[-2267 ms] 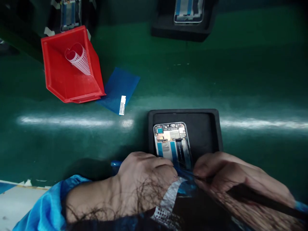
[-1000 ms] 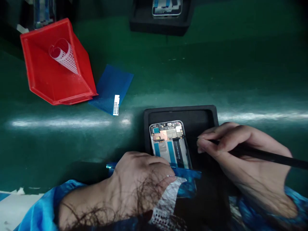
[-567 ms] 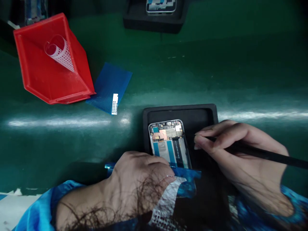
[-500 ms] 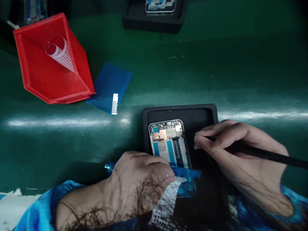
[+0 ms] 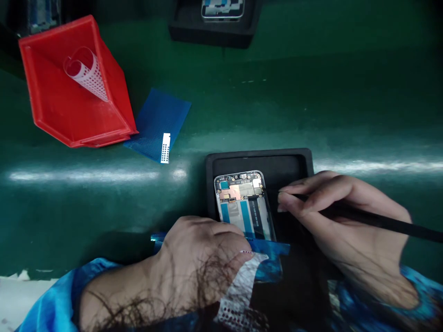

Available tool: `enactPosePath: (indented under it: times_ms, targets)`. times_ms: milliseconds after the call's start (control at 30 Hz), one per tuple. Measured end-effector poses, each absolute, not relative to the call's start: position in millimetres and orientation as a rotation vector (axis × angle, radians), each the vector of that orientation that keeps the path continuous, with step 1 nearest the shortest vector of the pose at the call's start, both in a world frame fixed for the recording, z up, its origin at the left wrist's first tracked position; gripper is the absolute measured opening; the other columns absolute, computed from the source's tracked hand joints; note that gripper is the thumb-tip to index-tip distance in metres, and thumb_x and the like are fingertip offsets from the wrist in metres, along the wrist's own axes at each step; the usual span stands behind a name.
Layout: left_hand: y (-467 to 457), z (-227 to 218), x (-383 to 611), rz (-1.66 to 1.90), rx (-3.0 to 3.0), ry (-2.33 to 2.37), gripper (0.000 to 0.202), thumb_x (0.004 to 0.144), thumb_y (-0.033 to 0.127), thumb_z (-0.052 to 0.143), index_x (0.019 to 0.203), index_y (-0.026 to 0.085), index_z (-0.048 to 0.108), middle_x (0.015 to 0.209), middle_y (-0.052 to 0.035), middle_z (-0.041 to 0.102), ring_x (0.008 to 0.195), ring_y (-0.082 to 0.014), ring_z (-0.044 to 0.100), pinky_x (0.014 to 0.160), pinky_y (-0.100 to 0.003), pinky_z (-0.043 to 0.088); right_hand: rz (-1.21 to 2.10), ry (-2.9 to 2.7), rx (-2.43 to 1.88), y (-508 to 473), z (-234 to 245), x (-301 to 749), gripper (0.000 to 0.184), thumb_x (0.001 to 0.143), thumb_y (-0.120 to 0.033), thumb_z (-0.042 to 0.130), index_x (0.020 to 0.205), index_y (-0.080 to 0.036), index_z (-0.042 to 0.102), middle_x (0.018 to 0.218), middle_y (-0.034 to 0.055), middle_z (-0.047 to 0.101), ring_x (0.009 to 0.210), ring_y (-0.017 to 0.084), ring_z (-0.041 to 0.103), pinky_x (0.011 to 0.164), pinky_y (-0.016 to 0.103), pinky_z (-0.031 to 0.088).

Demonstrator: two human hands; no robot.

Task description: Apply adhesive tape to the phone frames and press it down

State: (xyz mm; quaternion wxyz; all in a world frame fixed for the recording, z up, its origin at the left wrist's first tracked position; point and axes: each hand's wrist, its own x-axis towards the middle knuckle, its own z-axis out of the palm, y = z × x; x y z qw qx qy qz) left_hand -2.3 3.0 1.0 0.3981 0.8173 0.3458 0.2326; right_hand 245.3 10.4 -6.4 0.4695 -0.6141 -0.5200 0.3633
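Observation:
An opened smartphone (image 5: 247, 214) lies in a black tray (image 5: 259, 155); its circuit board (image 5: 240, 186) shows at the far end, with blue strips below. My left hand (image 5: 207, 258) is closed over the phone's near end, fingers curled under and partly hidden. A sheet of blue film (image 5: 268, 246) sticks out on both sides of this hand, which appears to grip it. A white perforated strip (image 5: 242, 281) hangs by its thumb side. Beside the phone's right edge, my right hand (image 5: 339, 216) pinches black tweezers (image 5: 384, 222), their thin tip pointing at the board.
To the left stands a red bin (image 5: 119, 92) holding a rolled perforated sheet (image 5: 88, 76). Beside it lies another blue sheet (image 5: 161, 120) with a small white perforated label (image 5: 165, 148). At the back, a second black tray (image 5: 211, 36) carries another phone (image 5: 222, 9).
At the back, the second tray and its phone have shifted slightly left. My right hand has moved a touch left; my left hand stays almost still on the phone.

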Motion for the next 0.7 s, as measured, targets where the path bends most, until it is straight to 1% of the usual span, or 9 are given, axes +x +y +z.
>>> enactPosePath:
  times_ms: [100,267,367,567,700]
  targets:
    - [2.9,1.4,-2.4,0.599,2.083,0.871,0.023,0.107,0.022,0.06,0.086,0.028,0.067,0.086,0.0063,0.087,0.063,-0.0116,0.08,0.06,-0.024,0.063,0.899,-1.277,-1.522,9.5,-4.2,245.7,0.032,0.081,-0.012,0.091,0.067,-0.032,0.07,0.079,-0.0044,0.082,0.07,0.012,0.079,0.067,0.022,0.065]
    - [-0.3,-1.0,-3.3,0.559,2.041,0.894,0.017,0.108,0.024,0.065,0.093,0.03,0.069,0.091,0.0082,0.088,0.068,-0.0118,0.081,0.065,-0.023,0.065,0.876,-1.299,-1.521,7.7,-4.9,246.7,0.032,0.082,-0.014,0.091,0.068,-0.033,0.069,0.081,-0.0042,0.082,0.074,0.014,0.08,0.069,0.027,0.064]
    - [-0.5,-1.0,-2.1,0.563,2.041,0.892,0.021,0.109,0.023,0.065,0.089,0.029,0.068,0.086,0.0088,0.086,0.066,-0.0116,0.08,0.062,-0.024,0.064,0.863,-1.328,-1.539,7.7,-6.2,245.9,0.033,0.083,-0.015,0.091,0.067,-0.033,0.068,0.082,-0.0044,0.082,0.074,0.016,0.079,0.07,0.03,0.063]
    - [0.6,1.6,-1.7,0.554,2.028,0.913,0.022,0.109,0.025,0.064,0.088,0.029,0.07,0.092,0.005,0.09,0.07,-0.0142,0.084,0.064,-0.024,0.066,0.835,-1.375,-1.556,5.7,-4.5,245.0,0.034,0.085,-0.016,0.093,0.068,-0.032,0.068,0.084,-0.0026,0.081,0.076,0.021,0.079,0.07,0.037,0.062]
    - [1.6,0.3,-4.5,0.522,2.017,0.887,0.02,0.108,0.024,0.066,0.089,0.029,0.07,0.094,0.0033,0.091,0.074,-0.0161,0.086,0.066,-0.025,0.068,0.837,-1.392,-1.541,4.6,-3.8,244.6,0.036,0.084,-0.013,0.092,0.066,-0.032,0.067,0.084,-0.0027,0.082,0.076,0.02,0.078,0.069,0.037,0.06]
